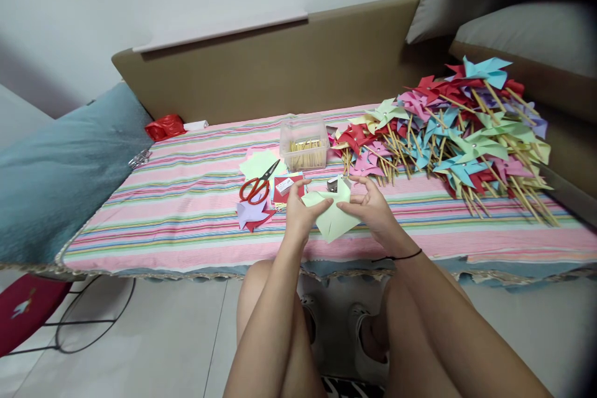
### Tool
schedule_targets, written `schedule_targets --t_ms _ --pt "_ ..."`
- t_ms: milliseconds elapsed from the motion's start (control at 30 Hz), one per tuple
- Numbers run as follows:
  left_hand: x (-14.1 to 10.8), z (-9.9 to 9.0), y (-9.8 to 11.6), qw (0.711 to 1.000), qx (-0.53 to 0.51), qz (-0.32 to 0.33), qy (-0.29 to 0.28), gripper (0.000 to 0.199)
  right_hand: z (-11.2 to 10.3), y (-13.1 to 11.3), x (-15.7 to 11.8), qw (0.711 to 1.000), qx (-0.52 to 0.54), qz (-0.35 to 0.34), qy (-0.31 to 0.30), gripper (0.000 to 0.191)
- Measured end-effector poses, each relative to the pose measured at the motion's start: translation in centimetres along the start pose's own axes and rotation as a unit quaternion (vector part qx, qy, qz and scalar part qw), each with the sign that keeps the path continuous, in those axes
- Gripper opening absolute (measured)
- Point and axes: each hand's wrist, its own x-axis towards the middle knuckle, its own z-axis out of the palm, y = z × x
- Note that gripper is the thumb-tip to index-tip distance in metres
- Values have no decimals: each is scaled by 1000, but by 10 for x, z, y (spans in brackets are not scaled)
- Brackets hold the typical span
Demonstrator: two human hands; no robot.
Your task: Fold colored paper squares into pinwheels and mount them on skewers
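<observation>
Between my two hands is a light green paper square [336, 221] with slits cut in from its corners, one corner lifted at the top. My left hand [301, 208] pinches its left side, thumb on top. My right hand [373, 205] grips the right side the same way, thumb near the middle. Just behind the paper lies a small shiny metal item [333, 185], partly hidden. Left of my hands are red-handled scissors [255, 190], resting on light green paper sheets [262, 166] and a purple cut paper piece [252, 211].
A clear plastic box [304, 144] of wooden sticks stands behind my hands. Many finished paper pinwheels [473, 144] are heaped at the right. A red plastic bag [165, 128] and a white roll [196, 125] lie at the back left. Striped cloth [153, 217] covers the surface.
</observation>
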Motion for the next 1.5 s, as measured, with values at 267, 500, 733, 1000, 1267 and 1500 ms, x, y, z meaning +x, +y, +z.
schedule_targets --t_ms 267,500,733,1000,1267,1500 --pt "1 -1 0 1000 2 -4 2 65 -1 0 0 1000 1 4 3 86" --pt "1 -1 -1 1000 11 -2 9 66 -1 0 1 1000 2 2 -1 86" --pt "0 0 1 1000 23 -4 8 66 0 -1 0 1000 5 10 1 88" --pt "2 -1 -4 999 -11 -19 -27 66 1 -2 -1 999 28 14 39 83" --pt "4 -1 -7 1000 0 1 -19 70 2 -1 0 999 36 15 22 83" --pt "7 -2 -10 998 51 24 25 68 2 -1 -1 999 38 5 -6 85"
